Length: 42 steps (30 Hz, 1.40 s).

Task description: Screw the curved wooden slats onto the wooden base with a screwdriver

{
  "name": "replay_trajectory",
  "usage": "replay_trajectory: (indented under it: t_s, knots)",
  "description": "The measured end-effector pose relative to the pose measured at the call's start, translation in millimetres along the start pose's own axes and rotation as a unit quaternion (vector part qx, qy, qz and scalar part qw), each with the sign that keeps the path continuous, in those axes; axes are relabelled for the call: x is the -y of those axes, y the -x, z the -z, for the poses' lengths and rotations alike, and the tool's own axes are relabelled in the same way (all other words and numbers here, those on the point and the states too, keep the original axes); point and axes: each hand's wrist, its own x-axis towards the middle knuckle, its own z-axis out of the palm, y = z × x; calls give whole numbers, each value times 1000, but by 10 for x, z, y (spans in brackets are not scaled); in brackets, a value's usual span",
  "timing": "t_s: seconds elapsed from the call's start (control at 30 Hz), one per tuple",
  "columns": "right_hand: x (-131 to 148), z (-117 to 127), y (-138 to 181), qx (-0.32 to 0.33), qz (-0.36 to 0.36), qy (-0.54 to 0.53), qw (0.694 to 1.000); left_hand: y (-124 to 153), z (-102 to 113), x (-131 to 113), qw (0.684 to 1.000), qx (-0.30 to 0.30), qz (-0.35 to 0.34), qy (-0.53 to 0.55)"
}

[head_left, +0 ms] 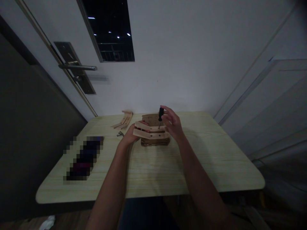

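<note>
a pale wood-grained table (216, 159) bears wooden pieces (129, 118), screws (120, 134), brown cardboard (155, 141) and a dark, obscured object (83, 158).

Left of the left hand (130, 136), screws (120, 134) are laid before strips (126, 119) on the table (206, 166), and cardboard (155, 142) is set beneath held strips (155, 135) near the right hand (173, 124).

Indoor room, home or office unclear: door handle (80, 67), dark glass pane (111, 28) upper left; wood-grain table (155, 175) lower centre.

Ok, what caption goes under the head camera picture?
Left hand grips bent wooden strips; right hand holds a black-handled screwdriver, tip pointing down at them.
</note>
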Motion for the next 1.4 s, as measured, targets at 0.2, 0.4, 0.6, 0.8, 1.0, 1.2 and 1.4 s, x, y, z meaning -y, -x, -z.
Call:
replay_trajectory:
  t_s: [0.2, 0.4, 0.6, 0.8, 1.0, 1.2, 1.4]
  knots:
    - [13, -12, -4, 5, 1, -40, 999, -19, 3, 44, 1000, -14, 12, -4]
    - [-13, -10, -12, -23, -17, -21, 999, -20, 5, 11, 1000, -7, 6, -5]
    - [1, -6, -19, -12, -29, -40, 999, -21, 16, 36, 1000, -3, 8, -1]
    - [-4, -4, -12, 24, -12, -74, 997, -24, 21, 64, 1000, -3, -2, -13]
    - [-29, -25, -19, -7, -22, -49, 999, -38, 19, 74, 1000, -5, 17, -19]
    - [-26, -30, -26, 7, -28, -38, 999, -28, 8, 57, 999, -15, 6, -27]
    - [-6, -29, -23, 17, -36, -80, 996, -14, 9, 34, 999, -7, 4, -32]
